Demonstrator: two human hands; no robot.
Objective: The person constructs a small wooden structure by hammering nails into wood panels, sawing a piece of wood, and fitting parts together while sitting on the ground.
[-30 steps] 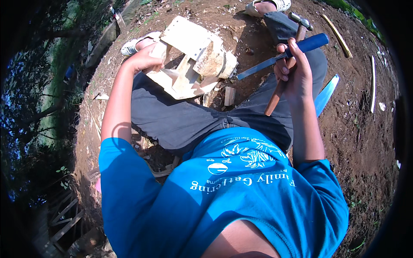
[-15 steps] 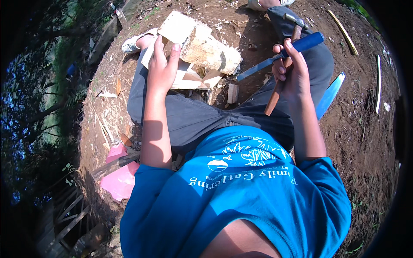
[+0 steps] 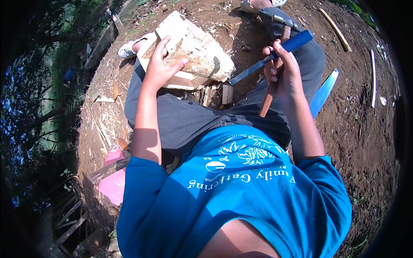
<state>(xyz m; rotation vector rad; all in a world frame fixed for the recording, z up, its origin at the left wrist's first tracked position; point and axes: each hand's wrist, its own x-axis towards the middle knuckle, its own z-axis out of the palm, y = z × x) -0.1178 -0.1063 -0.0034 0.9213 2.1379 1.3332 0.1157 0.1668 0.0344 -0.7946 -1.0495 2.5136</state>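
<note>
My left hand grips the left end of a rough, pale wooden block, thumb across its near face and fingers on its upper edge. Angled, smooth-cut wooden pieces show just under the block; whether they are joined to it I cannot tell. In my right hand are two tools together: a chisel with a blue handle and a hammer with a brown wooden handle. The chisel's flat blade points left, its tip close to the block's right end. The hammer's metal head is uppermost.
A small wood offcut lies between my legs. Right of my knee rests a blue blade-like strip. Thin wood strips are scattered on the brown soil. At left, a pink sheet lies under a wooden stick.
The wooden block has tilted and come slightly nearer, covering more of the pieces beneath. My left hand has moved with it, thumb now lower on its face. My right hand keeps both tools.
</note>
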